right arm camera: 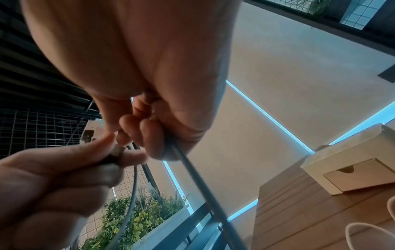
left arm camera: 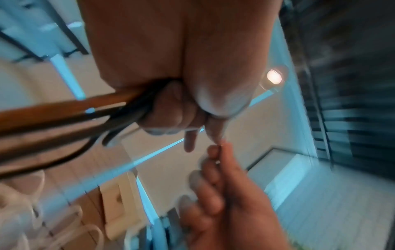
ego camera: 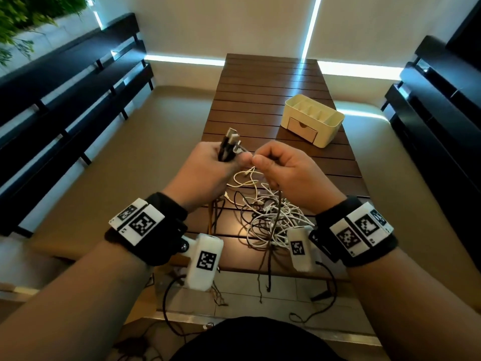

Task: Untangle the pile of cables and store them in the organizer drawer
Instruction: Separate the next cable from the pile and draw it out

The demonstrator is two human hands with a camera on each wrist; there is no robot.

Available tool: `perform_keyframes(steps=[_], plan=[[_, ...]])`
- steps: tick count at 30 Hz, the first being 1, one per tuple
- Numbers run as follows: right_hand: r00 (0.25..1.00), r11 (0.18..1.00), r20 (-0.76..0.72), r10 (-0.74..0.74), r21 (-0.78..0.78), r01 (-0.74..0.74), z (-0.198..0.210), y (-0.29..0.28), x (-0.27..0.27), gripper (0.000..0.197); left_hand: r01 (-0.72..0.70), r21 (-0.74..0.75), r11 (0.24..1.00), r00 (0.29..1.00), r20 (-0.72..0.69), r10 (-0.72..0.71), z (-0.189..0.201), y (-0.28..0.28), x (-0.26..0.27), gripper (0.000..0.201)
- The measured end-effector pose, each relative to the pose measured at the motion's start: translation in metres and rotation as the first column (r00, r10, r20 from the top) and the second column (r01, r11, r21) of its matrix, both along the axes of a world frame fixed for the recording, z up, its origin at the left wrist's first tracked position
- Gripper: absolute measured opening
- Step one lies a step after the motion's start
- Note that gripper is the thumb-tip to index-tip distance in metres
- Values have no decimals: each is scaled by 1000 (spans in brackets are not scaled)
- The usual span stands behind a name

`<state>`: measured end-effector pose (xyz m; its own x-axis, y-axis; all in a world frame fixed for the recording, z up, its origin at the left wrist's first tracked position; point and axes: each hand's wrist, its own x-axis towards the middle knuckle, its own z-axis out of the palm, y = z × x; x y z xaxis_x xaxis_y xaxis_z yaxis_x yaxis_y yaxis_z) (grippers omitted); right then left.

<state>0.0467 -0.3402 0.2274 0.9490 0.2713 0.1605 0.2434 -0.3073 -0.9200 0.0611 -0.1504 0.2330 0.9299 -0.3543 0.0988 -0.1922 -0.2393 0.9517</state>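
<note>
A tangle of white and dark cables (ego camera: 270, 217) lies heaped at the near end of a slatted wooden desk (ego camera: 273, 82), with a few dark strands trailing over the near edge toward the floor. Just above the heap, the left hand (ego camera: 208, 170) is closed around a bundle of dark cables (ego camera: 227, 147), their metal plug ends sticking up past the curled fingers (left arm camera: 169, 116). The right hand (ego camera: 283, 168) meets it fingertip to fingertip, its fingers (right arm camera: 149, 135) pinching a thin grey cable (right arm camera: 203, 191) that runs down from the grip toward the pile.

By the look of them, the cables are light, limp and springy: they should bend freely but snag on one another, so a hard pull would likely tighten the knots rather than free them. The safest hold appears to be at the rigid plug housings or just behind them, feeding one strand out of the loops at a time. The white ones are thin and loosely coiled; the dark ones look slightly thicker and rougher.

Farther along the desk, to the right and well apart from the pile, stands the cream organizer (ego camera: 313, 121), with open compartments on top and its small front drawer (ego camera: 302, 128) closed. No cable lies in it yet.
</note>
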Motion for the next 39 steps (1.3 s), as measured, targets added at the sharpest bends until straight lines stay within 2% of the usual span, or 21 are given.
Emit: perform_keyframes(steps=[2, 4, 6, 9, 11, 13, 15, 16, 17, 19, 20, 22, 25, 29, 30, 32, 33, 35, 37, 38, 39], plan=[[998, 999, -60, 18, 33, -16, -6, 4, -6, 11, -31, -138, 990, 997, -72, 21, 1, -3, 1, 37], [990, 996, -124, 59, 68, -51, -16, 9, -15, 13, -93, -161, 983, 995, -49, 86, 3, -4, 6, 36], [978, 995, -186, 95, 61, -85, -26, 9, -23, 16, -116, -66, 991, 993, 1, 116, 1, -1, 11, 46], [935, 970, -307, 179, -102, -219, -36, -1, -28, 20, -120, 199, 973, 993, 44, 113, -4, 9, 11, 36], [869, 860, -432, 243, -318, -399, -38, -10, -27, 24, -114, 210, 971, 993, -19, 120, -9, 18, 11, 34], [822, 691, -537, 190, -522, -500, -38, -18, -23, 33, -105, 119, 987, 986, -114, 119, -11, 23, 13, 35], [851, 571, -522, 55, -683, -456, -37, -24, -16, 43, -77, 37, 996, 981, -175, 82, -8, 19, 10, 39], [881, 567, -474, -6, -727, -387, -35, -25, -12, 45, -48, 6, 999, 981, -187, 48, -7, 15, 8, 43], [906, 612, -421, -50, -730, -305, -32, -26, -8, 46, -11, -17, 1000, 981, -192, 7, -6, 11, 6, 45], [929, 765, -365, -61, -615, -191, -25, -20, -4, 53, 47, -55, 997, 979, -195, -57, -8, 2, 2, 42], [930, 831, -367, -20, -524, -189, -24, -14, -3, 59, 60, -78, 995, 977, -199, -75, -9, -2, 1, 39], [907, 906, -405, 115, -333, -263, -25, 3, -4, 63, 62, -127, 990, 978, -191, -86, -13, -6, 1, 36], [861, 908, -438, 257, -195, -370, -41, 29, -9, 42, 31, -205, 978, 975, -207, -74, -19, -5, 4, 36], [766, 885, -529, 365, -57, -462, -67, 24, -3, 33, -55, -398, 916, 899, -419, -128, -30, 13, 5, 28], [791, 898, -514, 331, -85, -431, -72, 17, 1, 33, -75, -422, 904, 891, -436, -129, -34, 17, 5, 27], [892, 923, -429, 146, -265, -278, -83, -5, 10, 30, -122, -438, 891, 888, -448, -99, -40, 25, 4, 27], [933, 906, -360, 14, -391, -164, -89, -17, 15, 29, -146, -443, 885, 887, -455, -82, -43, 28, 3, 27], [954, 768, -252, -164, -639, -37, -103, -38, 22, 35, -187, -449, 874, 882, -469, -52, -47, 32, 4, 26], [944, 537, -276, -180, -831, -141, -119, -47, 24, 54, -208, -439, 874, 884, -466, -24, -51, 33, 6, 25], [934, 455, -309, -179, -868, -200, -126, -47, 23, 61, -212, -429, 878, 889, -459, -10, -53, 34, 8, 24], [921, 429, -344, -181, -871, -241, -131, -46, 22, 64, -215, -417, 883, 893, -449, 5, -54, 33, 9, 25]])
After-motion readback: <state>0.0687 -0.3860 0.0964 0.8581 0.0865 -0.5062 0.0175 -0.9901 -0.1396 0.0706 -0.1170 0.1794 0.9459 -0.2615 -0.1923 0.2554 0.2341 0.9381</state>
